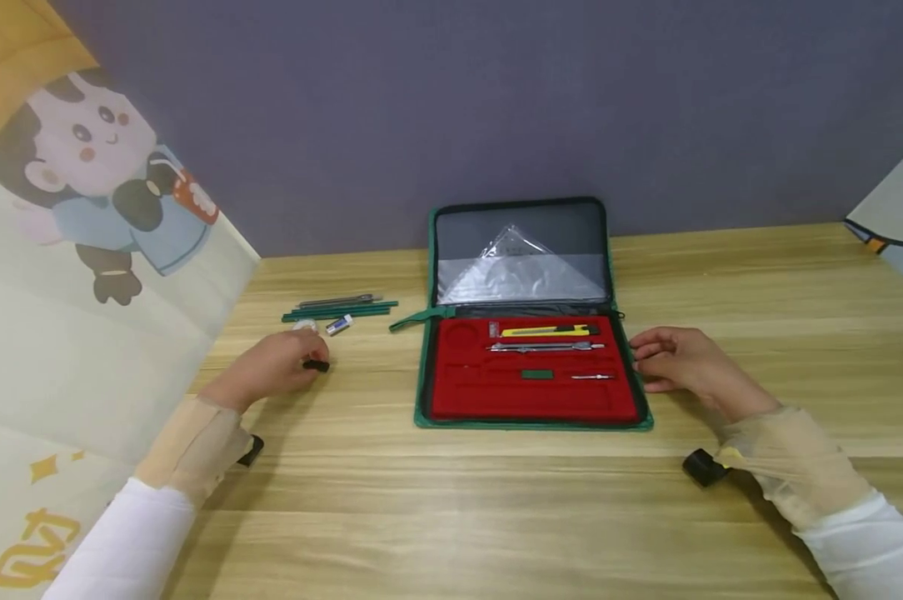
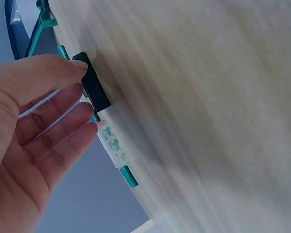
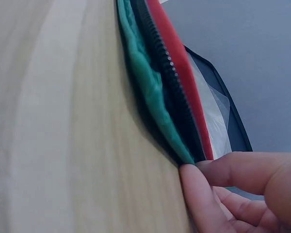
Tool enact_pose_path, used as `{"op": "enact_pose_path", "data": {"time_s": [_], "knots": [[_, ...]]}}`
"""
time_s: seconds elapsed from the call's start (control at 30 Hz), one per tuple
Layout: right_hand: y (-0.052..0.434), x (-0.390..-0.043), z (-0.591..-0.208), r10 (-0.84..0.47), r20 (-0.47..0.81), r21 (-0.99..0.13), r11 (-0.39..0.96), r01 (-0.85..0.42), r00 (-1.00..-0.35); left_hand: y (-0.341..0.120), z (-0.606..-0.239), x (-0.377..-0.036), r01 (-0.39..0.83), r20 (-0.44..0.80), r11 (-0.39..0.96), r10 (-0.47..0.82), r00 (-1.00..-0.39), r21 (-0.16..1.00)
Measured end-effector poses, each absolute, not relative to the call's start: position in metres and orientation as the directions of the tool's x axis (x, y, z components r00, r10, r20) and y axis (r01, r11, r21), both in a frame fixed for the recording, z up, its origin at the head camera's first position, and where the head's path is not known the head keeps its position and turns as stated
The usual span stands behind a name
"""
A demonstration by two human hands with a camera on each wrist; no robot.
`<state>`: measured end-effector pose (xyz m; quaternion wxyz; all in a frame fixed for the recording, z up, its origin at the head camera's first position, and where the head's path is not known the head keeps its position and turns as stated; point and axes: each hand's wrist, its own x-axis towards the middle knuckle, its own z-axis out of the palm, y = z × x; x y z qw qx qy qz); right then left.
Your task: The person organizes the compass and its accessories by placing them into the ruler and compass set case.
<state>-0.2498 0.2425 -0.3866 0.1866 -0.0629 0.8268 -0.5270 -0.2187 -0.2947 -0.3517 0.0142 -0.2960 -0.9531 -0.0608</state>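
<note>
My left hand [image 1: 275, 367] pinches the small black piece [image 1: 316, 366] off the table while my right hand [image 1: 672, 358] grips the case [image 1: 534, 417] edge; next, seat it in the red tray.

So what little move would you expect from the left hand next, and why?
Probably lifting the small black piece towards the open case. The left hand already touches it with its fingertips, the red tray shows vacant recesses, and the right hand steadies the case's edge.
</note>
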Motion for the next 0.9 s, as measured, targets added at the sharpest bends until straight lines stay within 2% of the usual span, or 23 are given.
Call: {"op": "enact_pose_path", "data": {"time_s": [0.4,0.73,0.9], "knots": [[0.242,-0.249,-0.385,-0.298,-0.242,-0.895,0.437,0.093,-0.923,-0.290,-0.358,-0.228,0.551,0.037,0.814,0.554,-0.832,0.185],[0.244,-0.250,-0.384,-0.301,-0.237,-0.903,0.419,0.095,-0.923,-0.228,-0.346,-0.227,0.533,0.036,0.811,0.541,-0.840,0.243],[0.242,-0.249,-0.385,-0.303,-0.227,-0.912,0.401,0.093,-0.926,-0.195,-0.341,-0.227,0.581,0.057,0.777,0.587,-0.808,0.241]]}}
